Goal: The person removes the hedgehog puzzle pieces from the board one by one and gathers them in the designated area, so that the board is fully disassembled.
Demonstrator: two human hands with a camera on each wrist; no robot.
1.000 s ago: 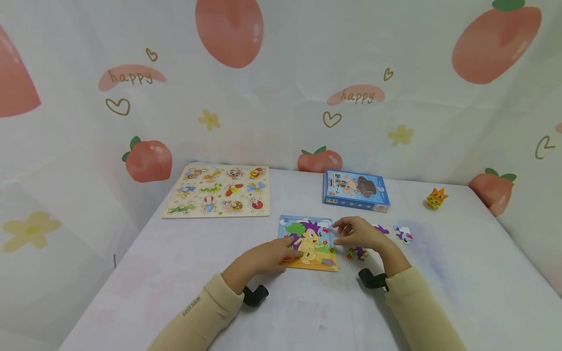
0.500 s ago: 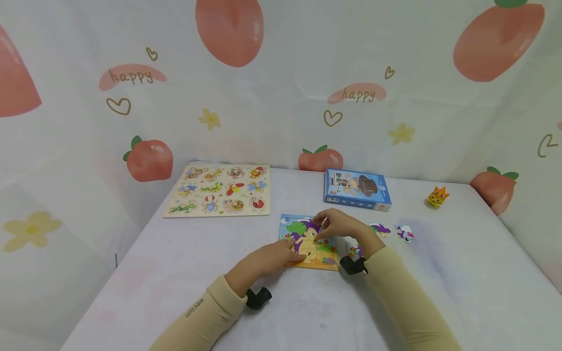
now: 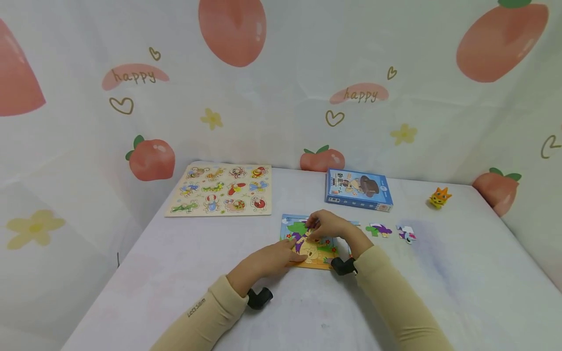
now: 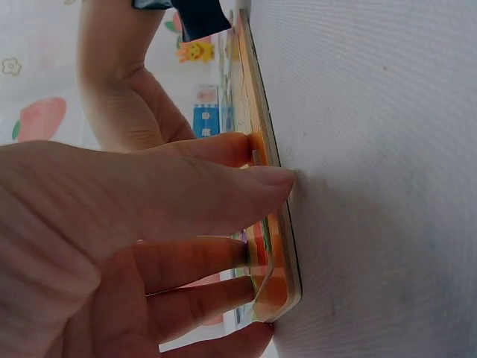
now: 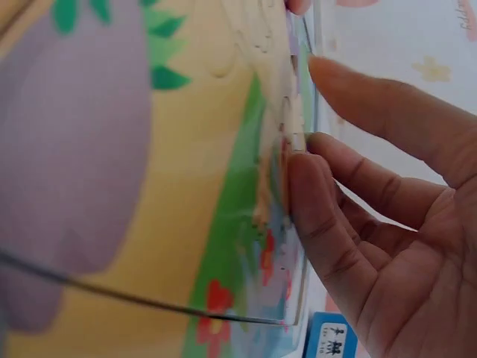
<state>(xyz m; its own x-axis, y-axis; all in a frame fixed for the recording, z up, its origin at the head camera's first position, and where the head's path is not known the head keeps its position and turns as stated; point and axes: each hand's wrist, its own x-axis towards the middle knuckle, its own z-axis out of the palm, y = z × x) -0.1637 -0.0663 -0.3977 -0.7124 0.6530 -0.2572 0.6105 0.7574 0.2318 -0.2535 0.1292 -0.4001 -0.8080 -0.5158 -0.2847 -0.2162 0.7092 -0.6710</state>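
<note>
A jigsaw board with a purple-haired cartoon hedgehog and an orange lower border lies flat on the table in the head view. At its left side rests the left hand; in the left wrist view the thumb lies across the board's edge and the straight fingers touch its top. Over the board's upper middle, the right hand pinches a puzzle piece at the hedgehog's face. The right wrist view shows a slightly raised edge of that piece by the fingertips; most of it is hidden.
Loose puzzle pieces lie right of the board, one farther right. Behind are a wooden insect puzzle, a blue box and a small orange-yellow toy. A printed cloth hangs behind the table.
The right hand has moved left from beside the board's right edge to over the hedgehog's face and taken hold of a piece there. The left hand stays on the board's left side.
</note>
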